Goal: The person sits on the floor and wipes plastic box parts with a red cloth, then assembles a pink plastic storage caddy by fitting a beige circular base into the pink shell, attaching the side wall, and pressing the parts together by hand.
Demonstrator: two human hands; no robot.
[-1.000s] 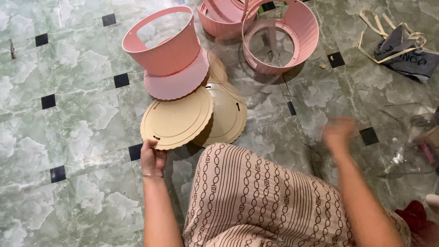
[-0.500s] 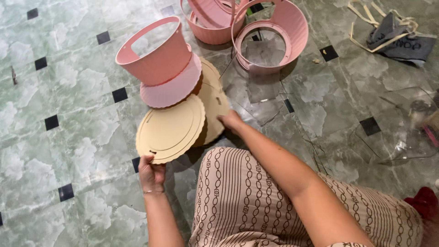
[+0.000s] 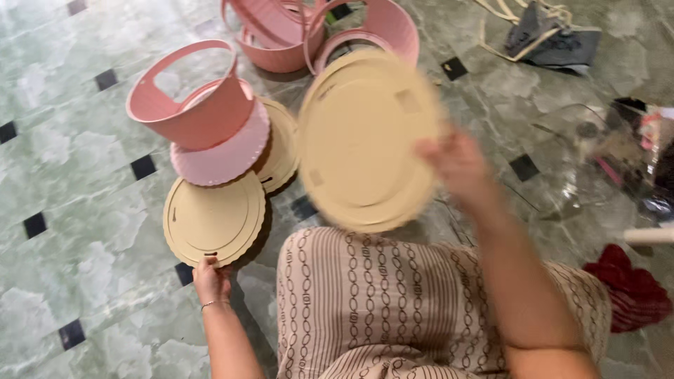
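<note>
My right hand (image 3: 460, 165) grips a cream round plastic lid (image 3: 365, 140) by its right edge and holds it up off the floor, tilted and blurred. My left hand (image 3: 210, 279) rests on the floor with its fingers on the near rim of a second cream lid (image 3: 213, 217) lying flat. A third cream lid (image 3: 281, 151) lies beyond it, partly under a pink basket (image 3: 193, 112) with a handle that stands on a pink scalloped lid (image 3: 225, 158).
More pink basket parts (image 3: 351, 28) lie at the top. A grey bag with straps (image 3: 551, 38) is at the upper right. Clear plastic wrapping (image 3: 597, 154) and a red cloth (image 3: 628, 288) lie at the right. My patterned clothing (image 3: 393, 302) covers my lap on the marbled tile floor (image 3: 77, 161).
My right hand reached to the pile, took a cream lid and lifted it up to the right. My left hand stayed on the near lid's rim.
</note>
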